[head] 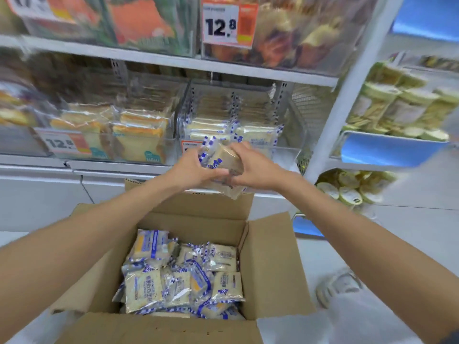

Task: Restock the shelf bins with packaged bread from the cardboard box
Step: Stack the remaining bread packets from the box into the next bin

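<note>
Left hand (191,167) and right hand (250,167) both grip a bread pack (223,161), fingers curled round it. Held above the open cardboard box (270,264), near the far shelf bin (285,155).

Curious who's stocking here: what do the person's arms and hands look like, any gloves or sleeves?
The left hand and right hand are bare: no gloves, watch or bracelet shows. Both forearms are uncovered; no sleeve is clearly in view.

Bread packets (221,158) above open box (270,264)
</note>
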The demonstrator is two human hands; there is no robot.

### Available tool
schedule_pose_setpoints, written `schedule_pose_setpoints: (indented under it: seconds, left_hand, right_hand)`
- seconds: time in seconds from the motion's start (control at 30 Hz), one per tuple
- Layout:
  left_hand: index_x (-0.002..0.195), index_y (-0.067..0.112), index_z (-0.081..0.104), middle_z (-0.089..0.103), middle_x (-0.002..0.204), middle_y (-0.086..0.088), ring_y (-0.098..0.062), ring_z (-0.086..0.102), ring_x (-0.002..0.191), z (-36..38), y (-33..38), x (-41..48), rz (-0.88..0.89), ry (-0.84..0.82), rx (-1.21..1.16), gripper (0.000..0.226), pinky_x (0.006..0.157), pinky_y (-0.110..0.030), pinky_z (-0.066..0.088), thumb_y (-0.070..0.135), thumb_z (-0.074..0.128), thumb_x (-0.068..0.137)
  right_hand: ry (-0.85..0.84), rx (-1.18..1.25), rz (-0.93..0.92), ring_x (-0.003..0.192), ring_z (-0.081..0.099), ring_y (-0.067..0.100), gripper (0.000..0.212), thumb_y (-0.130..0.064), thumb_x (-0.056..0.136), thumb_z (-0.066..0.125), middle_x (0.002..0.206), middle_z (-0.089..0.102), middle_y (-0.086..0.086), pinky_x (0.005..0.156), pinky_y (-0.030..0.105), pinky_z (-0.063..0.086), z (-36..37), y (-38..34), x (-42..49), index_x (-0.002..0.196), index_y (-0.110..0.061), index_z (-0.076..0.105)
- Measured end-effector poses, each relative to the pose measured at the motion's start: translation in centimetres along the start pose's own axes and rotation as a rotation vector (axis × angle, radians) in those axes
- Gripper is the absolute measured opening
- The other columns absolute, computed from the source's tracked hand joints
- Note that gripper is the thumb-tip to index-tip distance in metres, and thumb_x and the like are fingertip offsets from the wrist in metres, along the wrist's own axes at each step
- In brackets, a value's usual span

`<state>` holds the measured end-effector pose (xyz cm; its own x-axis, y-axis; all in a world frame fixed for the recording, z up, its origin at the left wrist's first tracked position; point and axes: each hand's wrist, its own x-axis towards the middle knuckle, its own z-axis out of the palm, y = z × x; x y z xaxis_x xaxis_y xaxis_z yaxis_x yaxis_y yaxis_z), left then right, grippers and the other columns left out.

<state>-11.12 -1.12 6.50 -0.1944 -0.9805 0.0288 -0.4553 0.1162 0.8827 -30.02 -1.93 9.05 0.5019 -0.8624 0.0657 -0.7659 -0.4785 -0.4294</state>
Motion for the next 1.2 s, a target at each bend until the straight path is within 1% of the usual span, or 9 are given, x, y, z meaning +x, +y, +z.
schedule_pose_setpoints:
  seconds: [0.07, 0.13, 0.27, 0.4, 0.6, 0.8, 0.93, 1.03, 1.2]
  left_hand:
    - [0.114, 0.025, 0.044, 0.053, 0.100, 0.021, 0.007, 0.052, 0.087, -0.5, 3.0, 1.5, 0.109, 0.026, 0.109, 0.058, 0.077, -0.002, 0.041, 0.032, 0.084, 0.073]
    - [0.137, 0.023, 0.041, 0.051, 0.130, 0.017, -0.004, 0.049, 0.119, -1.3, 4.3, 3.6, 0.186, -0.008, 0.240, 0.082, 0.102, -0.019, 0.038, 0.042, 0.084, 0.070]
    - [0.150, 0.023, 0.033, 0.032, 0.157, 0.000, -0.018, 0.027, 0.146, -2.6, 2.8, 7.6, 0.236, -0.032, 0.623, 0.075, 0.118, -0.037, 0.025, 0.050, 0.064, 0.087]
    - [0.152, 0.023, 0.029, 0.031, 0.158, -0.003, -0.023, 0.028, 0.145, -2.4, 0.6, 9.7, 0.216, -0.091, 0.721, 0.065, 0.118, -0.043, 0.024, 0.049, 0.048, 0.096]
    - [0.144, 0.025, 0.043, 0.050, 0.144, 0.004, -0.019, 0.047, 0.131, -2.2, -1.9, 10.4, 0.269, -0.056, 0.780, 0.051, 0.111, -0.048, 0.034, 0.045, 0.050, 0.097]
    - [0.136, 0.029, 0.049, 0.055, 0.137, 0.009, -0.016, 0.046, 0.129, -1.9, -2.0, 10.8, 0.293, 0.044, 0.823, 0.043, 0.110, -0.045, 0.028, 0.047, 0.045, 0.098]
    - [0.138, 0.026, 0.048, 0.050, 0.141, 0.008, -0.016, 0.041, 0.132, -1.7, -1.7, 10.5, 0.346, 0.076, 0.907, 0.043, 0.112, -0.040, 0.023, 0.045, 0.042, 0.100]
    - [0.142, 0.021, 0.045, 0.040, 0.152, 0.000, -0.019, 0.034, 0.140, -1.7, -1.7, 11.2, 0.395, 0.067, 0.930, 0.045, 0.115, -0.039, 0.021, 0.041, 0.037, 0.102]
    - [0.154, 0.020, 0.022, 0.018, 0.162, -0.002, -0.017, 0.012, 0.150, -0.9, -2.0, 12.7, 0.302, -0.046, 0.946, 0.053, 0.122, -0.042, 0.011, 0.040, 0.020, 0.105]
  right_hand:
    - [0.128, -0.127, -0.043, 0.101, 0.050, 0.023, 0.057, -0.031, 0.074, 0.078, 0.110, 0.046, 0.003, 0.090, 0.044, 0.045, -4.1, 0.9, 0.3, 0.121, -0.018, 0.049]
    - [0.214, -0.264, -0.054, 0.102, 0.051, 0.023, 0.054, -0.031, 0.073, 0.077, 0.112, 0.049, 0.004, 0.089, 0.043, 0.044, -8.0, 2.3, 0.8, 0.118, -0.019, 0.050]
    - [0.206, -0.512, 0.015, 0.091, 0.045, 0.023, 0.049, -0.028, 0.077, 0.075, 0.099, 0.056, 0.003, 0.076, 0.036, 0.033, -12.5, 5.3, 2.1, 0.116, -0.019, 0.048]
    - [0.031, -0.728, 0.045, 0.095, 0.047, 0.025, 0.048, -0.027, 0.080, 0.072, 0.100, 0.057, 0.003, 0.080, 0.038, 0.033, -11.4, 7.9, 5.0, 0.120, -0.020, 0.046]
    - [-0.027, -0.543, 0.187, 0.100, 0.054, 0.032, 0.052, -0.027, 0.076, 0.070, 0.105, 0.061, 0.010, 0.077, 0.037, 0.033, -9.1, 11.3, 8.5, 0.118, -0.019, 0.041]
    - [-0.094, -0.453, 0.260, 0.116, 0.051, 0.032, 0.087, -0.036, 0.076, 0.070, 0.122, 0.056, 0.010, 0.096, 0.044, 0.039, -8.7, 10.9, 9.0, 0.147, -0.024, 0.021]
    - [-0.236, -0.248, 0.248, 0.144, 0.023, 0.033, 0.088, -0.074, 0.079, 0.050, 0.156, 0.026, 0.010, 0.115, 0.056, 0.021, -6.9, 10.3, 8.2, 0.151, -0.036, 0.017]
    - [-0.015, -0.379, 0.267, 0.147, 0.013, 0.028, 0.080, -0.081, 0.083, 0.029, 0.160, 0.017, 0.009, 0.115, 0.059, 0.007, -5.4, 10.3, 7.0, 0.151, -0.040, 0.020]
    - [-0.193, -0.371, 0.286, 0.148, -0.005, 0.039, 0.096, -0.093, 0.065, 0.006, 0.163, 0.000, 0.014, 0.116, 0.059, -0.008, -2.1, 9.3, 8.2, 0.150, -0.050, 0.002]
